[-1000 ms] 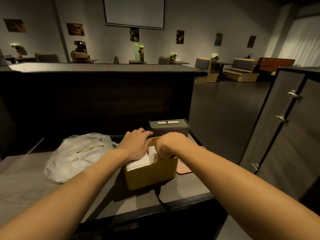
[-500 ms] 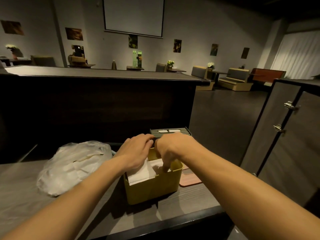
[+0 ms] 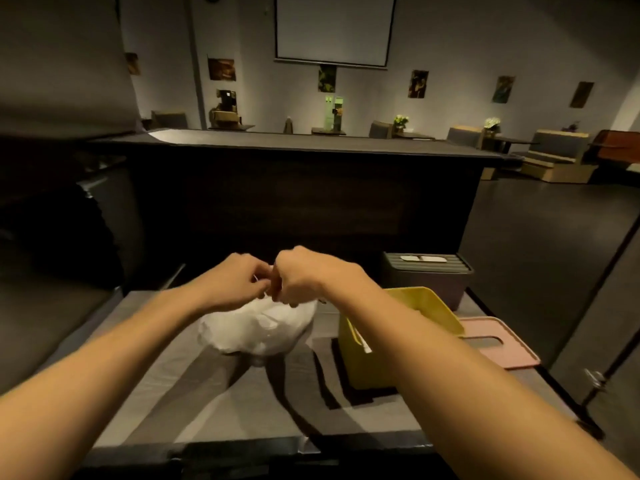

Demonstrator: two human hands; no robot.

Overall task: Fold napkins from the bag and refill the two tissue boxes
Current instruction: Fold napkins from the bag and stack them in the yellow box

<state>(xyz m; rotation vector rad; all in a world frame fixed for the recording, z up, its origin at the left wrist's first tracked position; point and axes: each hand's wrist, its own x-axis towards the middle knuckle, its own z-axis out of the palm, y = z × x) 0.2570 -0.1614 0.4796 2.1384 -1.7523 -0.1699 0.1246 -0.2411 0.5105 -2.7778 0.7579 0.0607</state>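
Head view, single frame.

Item: left hand [image 3: 232, 279]. Fingers curled, pinching the gathered top of the plastic bag [image 3: 258, 329]. It meets the other hand above the bag.

Item: right hand [image 3: 300, 276]. Fingers curled, pinching the same bag top, touching or just beside the left hand; the exact contact is blurred.

Item: plastic bag. White, translucent, bulging, resting on the counter [image 3: 214, 403] directly under both hands. Its contents are not legible.

Item: yellow tissue box [image 3: 388, 344]. Open-topped, standing on the counter just right of the bag. The right forearm crosses in front of it and hides part of its front wall. A white napkin edge [image 3: 363, 344] shows at its near rim.

Item: pink lid [image 3: 498, 342]. Flat on the counter, slot facing up, touching or just beside the yellow box on its right.

Item: dark tissue box [image 3: 427, 275]. Lid on, ribbed top with a pale slot, standing behind the yellow box near the counter's far right corner.

Surface: grey counter with a dark front edge, crossed by arm shadows. A taller dark bar front [image 3: 304, 202] rises behind it.

Room: dim hall, projection screen [image 3: 334, 29] on the far wall, small framed pictures either side, upholstered benches [image 3: 554, 161] and tables at right, dark floor.
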